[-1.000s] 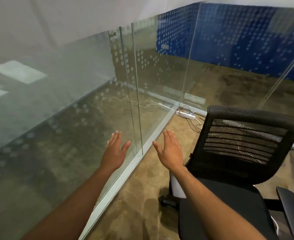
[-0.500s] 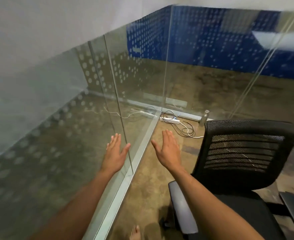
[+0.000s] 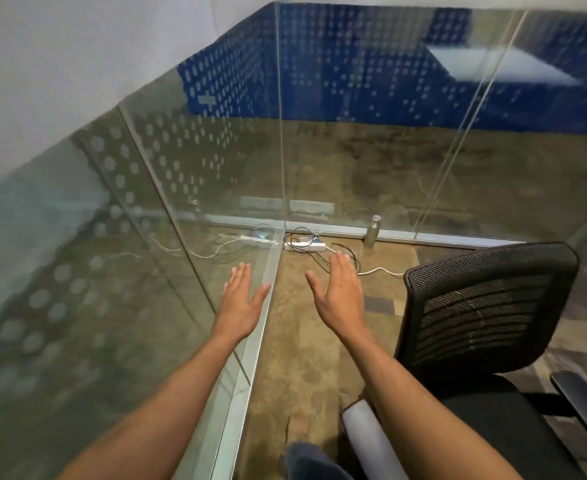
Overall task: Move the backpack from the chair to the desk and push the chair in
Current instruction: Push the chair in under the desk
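Change: view had swung right since the earlier frames; more of the corner floor showed, a bottle came into sight, the chair sat lower right. Both hands kept the same pose in front of the body.
Left hand (image 3: 241,304): held out flat, fingers spread and straight, empty, touching nothing.
Right hand (image 3: 338,296): same, flat and open, empty, just left of the chair back, not touching it.
Chair (image 3: 486,313): black, mesh back upright, its front face and seat turned toward the camera; grey armrest (image 3: 364,434) under the right forearm. Seat looked bare where visible.
Backpack: not in view; cannot tell its position, heading or long axis.
Surface: not in view either.
Surroundings: glass partition (image 3: 188,188) on the left and ahead, power strip (image 3: 304,244) with cables in the floor corner, metal bottle (image 3: 372,231) by the far rail.
Meaning: likely still scanning or turning toward the work area; no grasp started, task looked unstarted or the bag lay elsewhere.
Risk: cables near the chair wheels could snag when it rolls.
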